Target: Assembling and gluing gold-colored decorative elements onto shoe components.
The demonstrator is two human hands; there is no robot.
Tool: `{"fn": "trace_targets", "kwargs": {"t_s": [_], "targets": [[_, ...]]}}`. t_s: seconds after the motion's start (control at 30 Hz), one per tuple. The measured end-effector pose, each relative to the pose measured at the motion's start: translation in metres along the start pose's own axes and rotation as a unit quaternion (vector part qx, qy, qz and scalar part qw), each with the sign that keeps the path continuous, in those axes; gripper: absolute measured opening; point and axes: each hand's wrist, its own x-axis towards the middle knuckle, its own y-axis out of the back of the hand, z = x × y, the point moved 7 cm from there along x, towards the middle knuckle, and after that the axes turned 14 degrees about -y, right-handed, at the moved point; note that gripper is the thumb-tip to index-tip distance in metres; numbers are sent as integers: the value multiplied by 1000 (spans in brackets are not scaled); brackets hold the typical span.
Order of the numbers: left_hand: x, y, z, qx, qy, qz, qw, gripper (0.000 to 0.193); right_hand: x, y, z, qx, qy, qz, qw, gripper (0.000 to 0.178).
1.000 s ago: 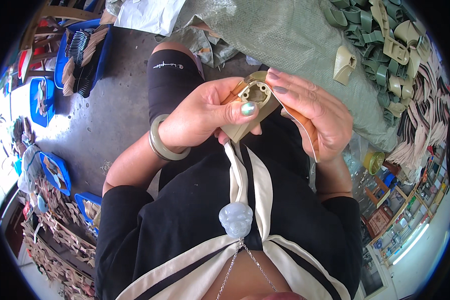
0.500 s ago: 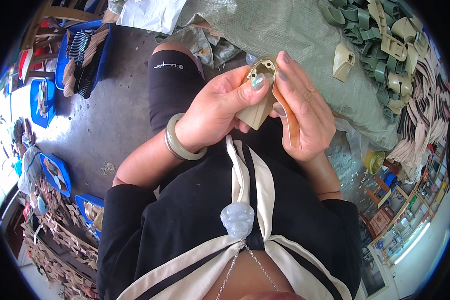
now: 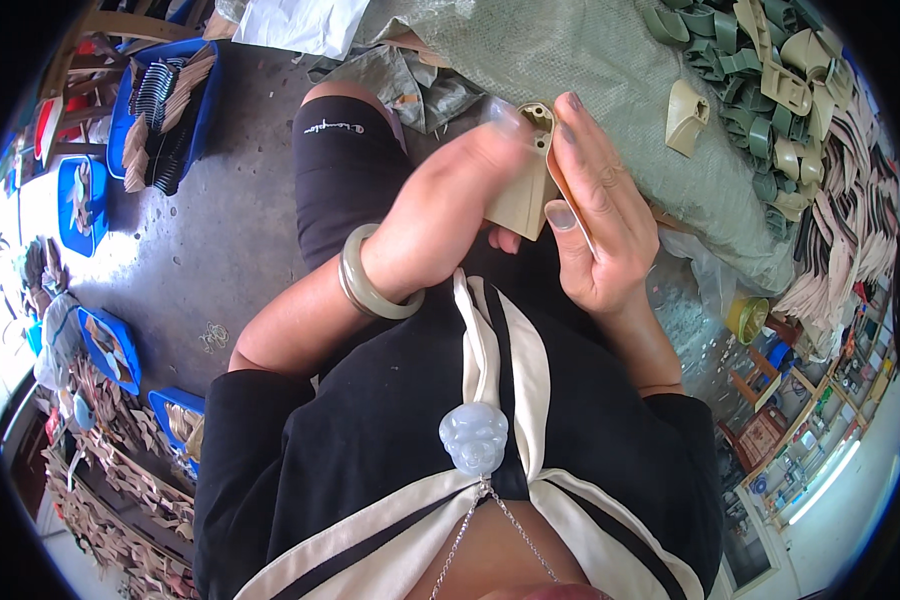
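Note:
In front of my chest, my left hand [image 3: 448,200] holds a beige hollow plastic shoe heel [image 3: 526,205], its thumb side smeared by motion and fingertips showing beneath. The wide end with small round holes faces up and away from me. Along the heel's right side runs a thin tan covering strip [image 3: 571,208], seen nearly edge-on. My right hand [image 3: 610,205] keeps its long fingers straight against the strip's outer face, while its thumb lies on the inner side near the heel. The left palm hides much of the heel's left side.
A woven sack [image 3: 570,60] spreads ahead, with one loose beige heel [image 3: 685,118] on it. Green and beige heels [image 3: 750,100] pile at far right, beside stacked pale and black strips [image 3: 840,220]. Blue bins [image 3: 210,110] with strips stand on the floor at left.
My left hand has swung its thumb and palm up over the heel's left side, blurred. The heel stands more upright, and the strip lies closer along it under my right fingers.

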Motion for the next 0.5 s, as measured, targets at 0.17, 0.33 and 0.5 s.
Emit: {"fn": "trace_targets", "kwargs": {"t_s": [0.17, 0.33, 0.5], "targets": [[-1, 9, -6, 39, 48, 47, 997, 55, 1, -5, 2, -19, -3, -62, 998, 45], [-4, 8, -11, 45, 52, 0, 998, 57, -5, -6, 6, -17, -13, -51, 998, 41], [-1, -2, -8, -62, 33, -47, 996, 59, -2, 3, 8, 57, -71, -53, 994, 39]]}}
